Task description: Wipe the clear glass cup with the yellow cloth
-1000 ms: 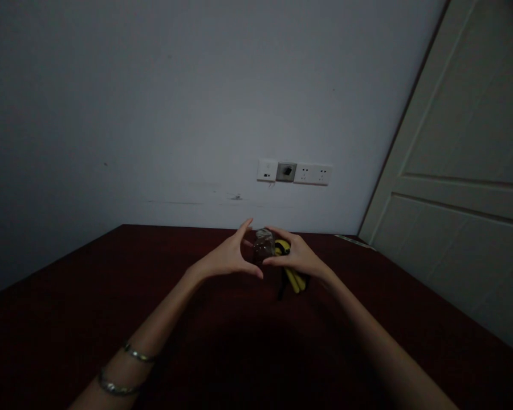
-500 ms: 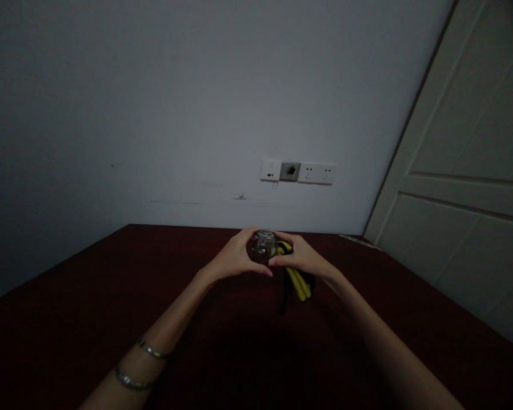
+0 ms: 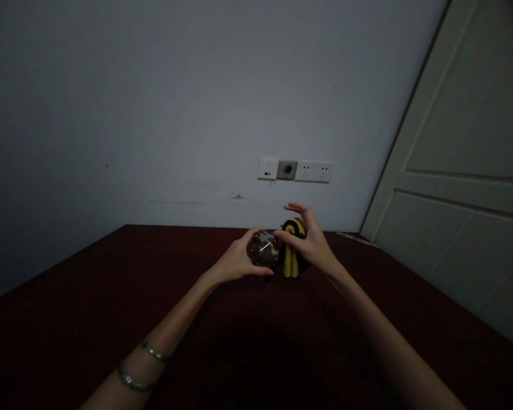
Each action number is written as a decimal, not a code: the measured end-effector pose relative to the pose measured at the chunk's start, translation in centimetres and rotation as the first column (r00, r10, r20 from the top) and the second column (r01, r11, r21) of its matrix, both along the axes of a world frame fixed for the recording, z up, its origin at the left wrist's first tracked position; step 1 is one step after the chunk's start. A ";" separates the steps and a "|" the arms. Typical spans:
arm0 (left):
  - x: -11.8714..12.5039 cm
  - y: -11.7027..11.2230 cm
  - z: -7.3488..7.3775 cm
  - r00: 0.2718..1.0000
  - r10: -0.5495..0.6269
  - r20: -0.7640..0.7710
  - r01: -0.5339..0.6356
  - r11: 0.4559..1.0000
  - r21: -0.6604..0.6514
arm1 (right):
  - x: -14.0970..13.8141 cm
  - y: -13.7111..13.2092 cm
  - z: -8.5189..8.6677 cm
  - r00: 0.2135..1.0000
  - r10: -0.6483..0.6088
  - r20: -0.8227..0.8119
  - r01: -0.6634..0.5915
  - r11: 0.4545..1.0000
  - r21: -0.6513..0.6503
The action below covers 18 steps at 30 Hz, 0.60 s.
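Observation:
My left hand point(image 3: 238, 261) is wrapped round a small clear, shiny ball-like object point(image 3: 263, 249) and holds it just above the dark red table point(image 3: 111, 296). Two thin metal bangles sit on that forearm. My right hand point(image 3: 310, 242) pinches a yellow-and-black strap or cord bundle point(image 3: 291, 250) with thumb and forefinger; its yellow ends hang down to the table and the other fingers are raised. The two things are side by side, close together. The room is dim, so details are unclear.
A grey wall stands behind the table with a row of white sockets point(image 3: 296, 170). A pale panelled door point(image 3: 465, 171) fills the right side. A thin light strip point(image 3: 354, 238) lies at the table's far right edge.
Both hands were together on the clear object. My right hand has let go of it and lifted the yellow-and-black bundle up to the right; the left hand keeps the clear object.

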State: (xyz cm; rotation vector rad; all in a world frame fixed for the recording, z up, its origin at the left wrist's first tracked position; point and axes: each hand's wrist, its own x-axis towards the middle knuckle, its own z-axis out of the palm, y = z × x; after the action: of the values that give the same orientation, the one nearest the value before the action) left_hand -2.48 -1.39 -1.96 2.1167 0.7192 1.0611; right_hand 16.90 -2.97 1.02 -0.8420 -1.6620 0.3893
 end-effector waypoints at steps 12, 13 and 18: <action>1.0 -0.7 -0.1 0.993 -0.036 0.114 0.040 0.999 -0.037 | -3.1 0.4 -1.1 0.977 -0.045 -0.209 0.079 0.984 0.159; 1.0 -0.7 -0.2 0.993 -0.029 0.115 0.033 0.999 -0.030 | -3.0 0.3 -1.1 0.980 -0.036 -0.195 0.069 0.983 0.168; 0.9 -0.5 -0.2 0.992 0.002 0.125 0.000 1.000 -0.020 | -2.6 -0.3 -0.6 0.998 0.019 -0.066 -0.006 0.982 0.190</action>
State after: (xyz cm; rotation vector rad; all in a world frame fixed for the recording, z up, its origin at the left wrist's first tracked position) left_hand -1.55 -1.93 -2.16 2.0133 0.6676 1.1708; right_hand 14.34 -3.25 0.43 -0.6693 -1.6137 0.2601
